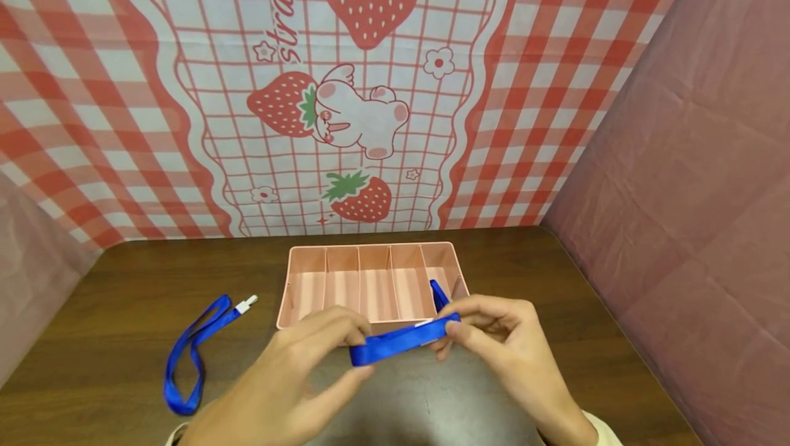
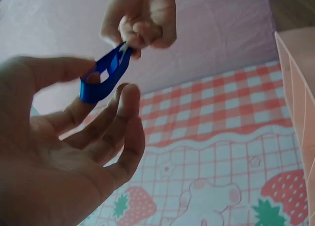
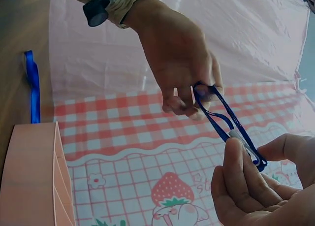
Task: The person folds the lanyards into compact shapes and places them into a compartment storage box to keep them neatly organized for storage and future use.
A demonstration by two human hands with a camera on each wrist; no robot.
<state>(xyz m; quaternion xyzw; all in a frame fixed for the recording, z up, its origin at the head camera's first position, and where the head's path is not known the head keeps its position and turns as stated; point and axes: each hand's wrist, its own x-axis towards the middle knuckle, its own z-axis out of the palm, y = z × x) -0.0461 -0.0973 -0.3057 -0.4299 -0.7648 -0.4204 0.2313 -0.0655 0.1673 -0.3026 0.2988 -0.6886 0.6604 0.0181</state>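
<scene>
Between both hands a blue lanyard [image 1: 404, 343] is stretched out as a flattened, folded loop. My right hand [image 1: 515, 343] pinches its right end between thumb and fingers; a white clip [image 3: 241, 137] shows beside those fingertips in the right wrist view. At the other end, my left hand [image 1: 302, 367] has a finger inside the loop and the thumb close against the outside, its other fingers loosely bent. Behind the hands stands a pink divided box [image 1: 375, 285]. A blue strap [image 1: 439, 295] shows in its rightmost compartment, partly hidden by the right hand.
Another blue lanyard [image 1: 185, 364] with a white clip lies on the brown table [image 1: 92, 336], left of the box. A strawberry-patterned checked cloth [image 1: 376, 110] hangs behind the table. Pink cloth [image 1: 673, 178] flanks it.
</scene>
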